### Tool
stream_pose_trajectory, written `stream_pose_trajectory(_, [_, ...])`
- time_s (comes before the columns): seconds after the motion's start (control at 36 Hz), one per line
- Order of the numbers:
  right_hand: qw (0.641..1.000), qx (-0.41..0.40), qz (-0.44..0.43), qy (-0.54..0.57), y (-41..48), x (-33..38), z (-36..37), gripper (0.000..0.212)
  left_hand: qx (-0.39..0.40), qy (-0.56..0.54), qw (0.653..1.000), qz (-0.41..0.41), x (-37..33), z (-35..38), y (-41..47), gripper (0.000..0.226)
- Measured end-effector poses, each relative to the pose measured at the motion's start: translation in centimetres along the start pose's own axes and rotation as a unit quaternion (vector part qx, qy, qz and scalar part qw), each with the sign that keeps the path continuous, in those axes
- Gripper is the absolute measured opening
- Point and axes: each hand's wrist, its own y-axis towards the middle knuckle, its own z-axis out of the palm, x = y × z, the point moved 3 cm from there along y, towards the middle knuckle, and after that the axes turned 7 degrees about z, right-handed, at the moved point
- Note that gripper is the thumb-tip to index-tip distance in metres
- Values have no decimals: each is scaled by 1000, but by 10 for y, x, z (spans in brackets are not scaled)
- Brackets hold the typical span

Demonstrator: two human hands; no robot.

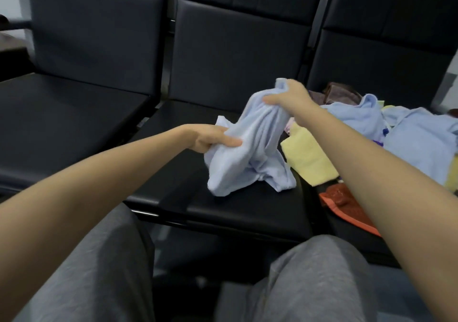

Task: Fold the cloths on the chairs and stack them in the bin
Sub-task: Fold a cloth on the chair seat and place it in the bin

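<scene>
A crumpled light blue cloth (250, 158) hangs over the middle black chair seat (223, 210), its lower end resting on the cushion. My right hand (290, 98) grips its top end, raised above the seat. My left hand (213, 139) pinches its left side lower down. On the right chair lies a pile of cloths: a yellow one (307, 158), more light blue ones (416, 143), an orange-red one (347, 205) and a brown one (339, 93). No bin is in view.
Three black padded chairs stand in a row; the left seat (74, 128) holds nothing. My knees in grey trousers (99, 272) sit close to the front edge of the seats. Floor shows between them.
</scene>
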Motion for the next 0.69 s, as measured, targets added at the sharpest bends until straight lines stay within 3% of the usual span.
stream_pose_trajectory(0.06, [997,-29,58,43,6,-15,-14,41,-61,144,987,-31,-4,-8,-4,15])
stream_pose_trajectory(0.11, [995,-46,85,13,10,-25,-24,43,-115,220,968,-36,-11,-17,-6,8])
stream_pose_trajectory(0.19, [989,-58,106,-86,13,-38,-32,37,-177,160,971,22,-24,-30,-10,21])
stream_pose_trajectory(0.28, [986,-72,42,-146,8,-37,-30,25,-232,114,964,64,-38,-31,-15,22])
stream_pose_trajectory(0.33, [986,-42,-5,-159,1,-32,-20,18,-248,101,960,84,-46,-28,-17,22])
stream_pose_trajectory(0.39, [977,45,-15,-208,-9,-25,-7,29,-236,80,965,81,-50,-27,-16,23])
stream_pose_trajectory(0.44, [934,156,-19,-322,-13,-26,7,55,-196,134,970,54,-53,-26,-18,29])
stream_pose_trajectory(0.47, [896,208,-16,-393,-15,-29,13,74,-166,215,962,31,-54,-24,-20,32])
stream_pose_trajectory(0.53, [831,269,5,-487,-18,-37,21,98,-102,397,911,-46,-55,-19,-25,31])
stream_pose_trajectory(0.56, [811,270,8,-520,-21,-41,24,97,-84,460,880,-84,-55,-17,-27,26])
stream_pose_trajectory(0.58, [792,255,-2,-555,-22,-45,27,84,-84,495,858,-107,-55,-15,-28,19])
stream_pose_trajectory(0.64, [775,203,-41,-597,-17,-51,32,32,-115,500,853,-99,-58,-14,-32,11])
stream_pose_trajectory(0.67, [792,177,-50,-582,-13,-53,33,14,-138,472,868,-63,-60,-17,-33,12])
stream_pose_trajectory(0.69, [826,160,-47,-538,-11,-54,33,13,-158,423,892,-18,-60,-21,-34,14])
